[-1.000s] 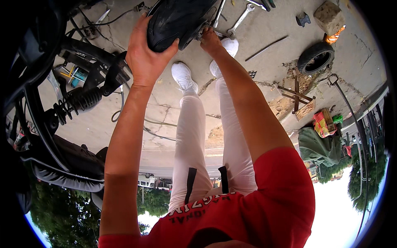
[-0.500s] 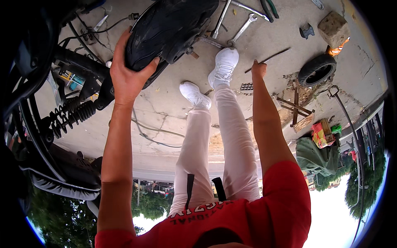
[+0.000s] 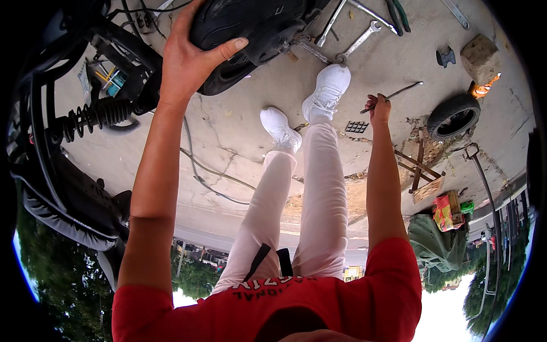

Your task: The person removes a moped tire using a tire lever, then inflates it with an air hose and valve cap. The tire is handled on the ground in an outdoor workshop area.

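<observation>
My left hand (image 3: 185, 65) is closed on the edge of a black wheel (image 3: 242, 23) at the top, thumb lying along its near side and fingers mostly hidden behind it. The wheel, with a dark tire, is tilted, and its upper part is cut off by the view. Out to the right, my right hand (image 3: 378, 109) grips one end of a thin metal rod (image 3: 405, 90). The rod points away to the right, above the pavement. A combination wrench (image 3: 360, 43) and a long-handled metal tool (image 3: 331, 24) lie on the ground right of the wheel.
A two-wheeler's frame with a coil shock absorber (image 3: 85, 121) fills the left side. Pliers (image 3: 397, 14), a stone block (image 3: 481, 58), a loose tire (image 3: 453, 117), a small wooden stool (image 3: 420, 162) and a green cloth (image 3: 439, 242) sit at the right. A hose (image 3: 219, 175) crosses the ground.
My left hand and the wheel have shifted up and away, the thumb now straighter. My right hand has turned so its curled fingers show round the rod. The whole view has also shifted.
</observation>
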Tool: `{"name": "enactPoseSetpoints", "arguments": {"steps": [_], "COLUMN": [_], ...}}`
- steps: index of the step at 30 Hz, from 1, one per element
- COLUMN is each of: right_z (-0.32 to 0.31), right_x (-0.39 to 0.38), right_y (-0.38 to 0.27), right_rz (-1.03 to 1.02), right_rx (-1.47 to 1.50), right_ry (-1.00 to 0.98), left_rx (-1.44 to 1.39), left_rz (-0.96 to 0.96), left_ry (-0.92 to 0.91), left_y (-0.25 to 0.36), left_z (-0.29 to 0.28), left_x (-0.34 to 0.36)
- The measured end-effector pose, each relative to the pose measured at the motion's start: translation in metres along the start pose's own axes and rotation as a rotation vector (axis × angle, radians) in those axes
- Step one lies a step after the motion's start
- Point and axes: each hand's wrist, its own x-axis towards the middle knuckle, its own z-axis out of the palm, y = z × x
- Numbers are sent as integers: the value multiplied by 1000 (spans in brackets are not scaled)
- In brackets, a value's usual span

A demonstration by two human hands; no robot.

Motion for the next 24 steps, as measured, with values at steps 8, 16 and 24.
{"name": "enactPoseSetpoints", "arguments": {"steps": [8, 16, 24], "right_z": [-22, 99, 156], "right_x": [-144, -167, -122], "right_y": [-22, -56, -74], "right_rz": [-520, -891, -1048], "right_rx": [-769, -1418, -1496], "right_ry": [-355, -663, -712], "left_rx": [-272, -171, -231], "left_rz": [-74, -261, -212], "left_ry": [-28, -25, 24], "left_y": [-38, -63, -79], "left_z": [-16, 5, 14], "left_x": [-28, -80, -84]}}
